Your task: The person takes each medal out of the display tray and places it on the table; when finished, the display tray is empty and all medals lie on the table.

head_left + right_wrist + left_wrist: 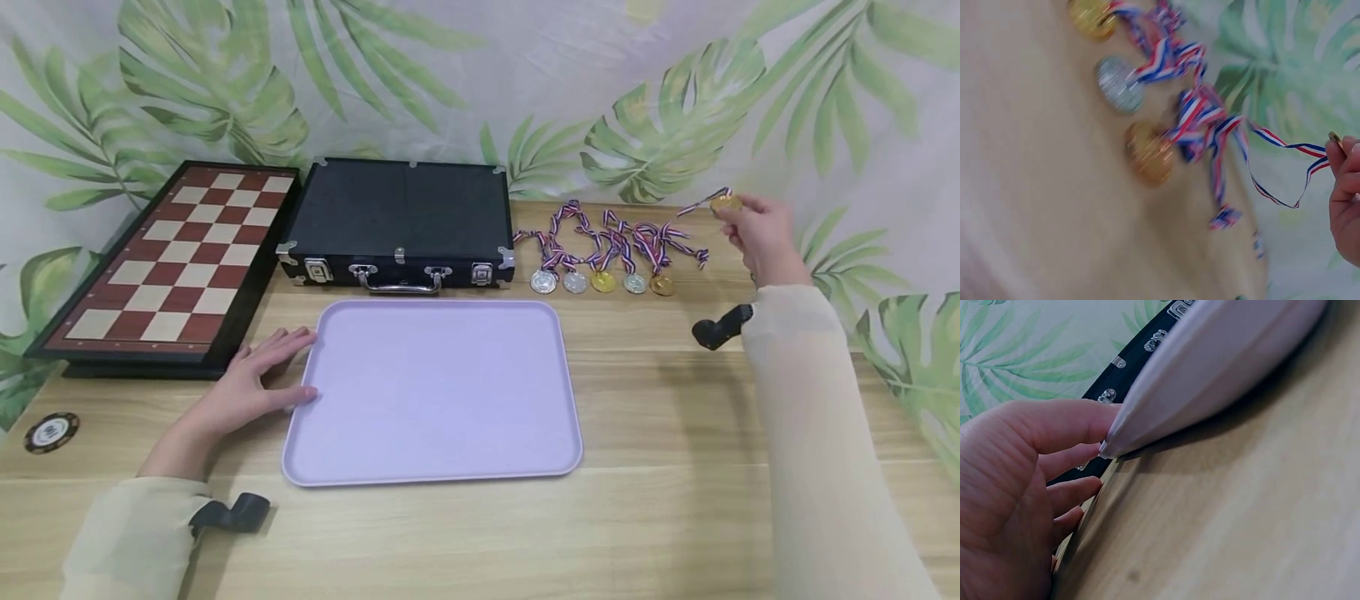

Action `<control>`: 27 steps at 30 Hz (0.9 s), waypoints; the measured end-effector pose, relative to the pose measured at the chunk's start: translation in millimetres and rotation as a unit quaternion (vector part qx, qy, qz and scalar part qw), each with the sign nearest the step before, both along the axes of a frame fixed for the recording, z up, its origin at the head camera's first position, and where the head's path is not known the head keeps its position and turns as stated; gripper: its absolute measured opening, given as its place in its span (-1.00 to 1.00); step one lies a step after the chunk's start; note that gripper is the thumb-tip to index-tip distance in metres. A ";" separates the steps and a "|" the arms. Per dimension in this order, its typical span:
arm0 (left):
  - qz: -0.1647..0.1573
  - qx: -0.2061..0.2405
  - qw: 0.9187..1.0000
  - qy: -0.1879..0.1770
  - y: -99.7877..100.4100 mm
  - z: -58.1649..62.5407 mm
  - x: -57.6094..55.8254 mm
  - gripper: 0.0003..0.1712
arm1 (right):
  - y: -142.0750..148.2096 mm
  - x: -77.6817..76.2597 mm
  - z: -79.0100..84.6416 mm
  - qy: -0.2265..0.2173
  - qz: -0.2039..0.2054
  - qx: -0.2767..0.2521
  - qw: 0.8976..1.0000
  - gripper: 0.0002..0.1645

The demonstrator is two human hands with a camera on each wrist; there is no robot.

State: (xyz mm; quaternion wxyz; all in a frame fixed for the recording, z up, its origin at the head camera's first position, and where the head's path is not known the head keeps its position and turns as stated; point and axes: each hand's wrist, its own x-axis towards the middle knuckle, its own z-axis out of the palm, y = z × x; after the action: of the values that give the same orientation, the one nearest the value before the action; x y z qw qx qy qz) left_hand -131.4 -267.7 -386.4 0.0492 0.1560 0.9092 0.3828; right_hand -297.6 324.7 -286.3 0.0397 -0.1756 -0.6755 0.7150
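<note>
My right hand (pixel 761 237) is raised at the back right, pinching a gold medal (pixel 726 203) between thumb and fingers. The medal's red, white and blue ribbon (pixel 1275 139) trails down toward the other ribbons in the right wrist view. Beside the lavender tray (pixel 435 392), my left hand (pixel 243 385) has its fingers spread, with the thumb and index fingertip at the left rim. Several medals (pixel 603 282), silver, gold and bronze-coloured, lie in a row on the table with their ribbons bunched behind them.
A black case (pixel 401 208) with metal corners and a handle sits behind the tray. To its left stands a red and cream chessboard (pixel 187 250) on a black base. A poker chip (pixel 52 432) lies at the far left. Leaf-patterned cloth (pixel 450 75) hangs along the back.
</note>
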 end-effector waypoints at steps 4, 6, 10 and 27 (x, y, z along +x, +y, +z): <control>0.001 0.001 1.000 -0.004 -0.4 0.8 -0.6 -0.19 | 11.3 9.3 -21.1 -0.033 0.005 0.034 0.999 -0.24; 0.001 0.001 1.000 -0.007 -0.6 1.0 -0.7 -0.18 | 15.3 13.0 -29.9 -0.050 0.019 0.049 0.997 -0.26; 0.003 -0.001 1.000 -0.013 -0.5 1.2 -0.5 -0.18 | 19.1 20.7 -43.6 -0.068 0.057 0.061 0.994 -0.26; 0.002 -0.005 1.000 -0.007 0.4 1.4 0.3 -0.18 | 16.2 43.6 -79.8 -0.099 0.131 0.158 0.974 -0.33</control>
State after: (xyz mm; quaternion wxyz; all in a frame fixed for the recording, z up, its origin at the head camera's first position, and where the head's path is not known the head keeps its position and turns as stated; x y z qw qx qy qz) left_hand -131.1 -267.4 -385.0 0.0557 0.1513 0.9111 0.3794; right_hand -253.9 341.0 -366.1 -0.0947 -0.1469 -0.7974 0.5776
